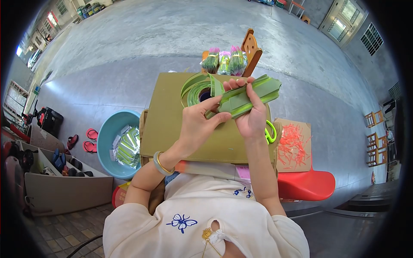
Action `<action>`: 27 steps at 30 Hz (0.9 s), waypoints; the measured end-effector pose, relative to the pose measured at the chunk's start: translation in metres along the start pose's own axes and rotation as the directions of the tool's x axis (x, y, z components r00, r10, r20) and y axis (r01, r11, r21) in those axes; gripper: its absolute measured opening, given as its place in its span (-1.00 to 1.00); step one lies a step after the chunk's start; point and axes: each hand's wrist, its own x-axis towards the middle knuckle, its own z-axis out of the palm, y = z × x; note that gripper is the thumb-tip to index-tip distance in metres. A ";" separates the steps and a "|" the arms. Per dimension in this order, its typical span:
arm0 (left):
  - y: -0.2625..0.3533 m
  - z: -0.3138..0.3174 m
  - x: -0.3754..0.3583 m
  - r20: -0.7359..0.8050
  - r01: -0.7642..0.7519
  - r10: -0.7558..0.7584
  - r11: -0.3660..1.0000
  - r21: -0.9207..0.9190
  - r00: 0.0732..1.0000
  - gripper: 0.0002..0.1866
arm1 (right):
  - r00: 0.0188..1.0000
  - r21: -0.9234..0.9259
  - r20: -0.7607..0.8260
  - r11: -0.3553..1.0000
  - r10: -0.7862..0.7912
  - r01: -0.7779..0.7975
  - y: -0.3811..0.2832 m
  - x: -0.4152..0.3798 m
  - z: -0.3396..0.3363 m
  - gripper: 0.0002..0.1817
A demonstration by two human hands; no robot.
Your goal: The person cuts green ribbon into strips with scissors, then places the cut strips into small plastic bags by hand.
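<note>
A folded green leaf-like strip (251,95) with light green bands is held up over the olive-topped table (172,129). My left hand (200,122) pinches its near left end between thumb and fingers. My right hand (250,114) supports it from below, with the thumb pressed on top. Behind my left hand, a roll of similar green leaf-like ribbon (195,92) rests on the table, partly hidden by my fingers. Bright green looped handles (271,132), probably of scissors, show beside my right wrist; the rest is hidden.
A blue basin (103,144) with several packed green pieces stands left. Right, red shreds (294,145) lie on cardboard (280,163) by a red plastic chair (312,187). Pink-tipped green bundles (211,61) sit on a wooden chair (254,51) beyond the table. Sandals (90,141) lie left.
</note>
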 end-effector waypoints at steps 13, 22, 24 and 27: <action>-0.003 -0.002 -0.005 -0.048 -0.503 0.550 0.792 0.345 0.834 -0.68 | 0.992 0.167 -0.060 0.981 0.115 -0.104 -0.010 0.001 -0.009 -0.83; 0.007 -0.014 -0.005 0.006 -0.275 0.280 0.946 -0.173 0.960 -0.74 | 0.939 0.418 0.057 0.847 0.338 -0.330 -0.021 -0.003 -0.019 -0.80; 0.006 -0.021 -0.004 0.127 -0.096 0.152 0.926 -0.364 0.980 -0.76 | 0.908 0.519 0.108 0.756 0.404 -0.398 -0.023 -0.004 -0.016 -0.79; 0.003 -0.030 -0.001 0.352 -0.080 0.229 0.917 -0.391 0.908 -0.77 | 0.896 0.485 0.093 0.766 0.435 -0.422 -0.021 -0.008 -0.011 -0.77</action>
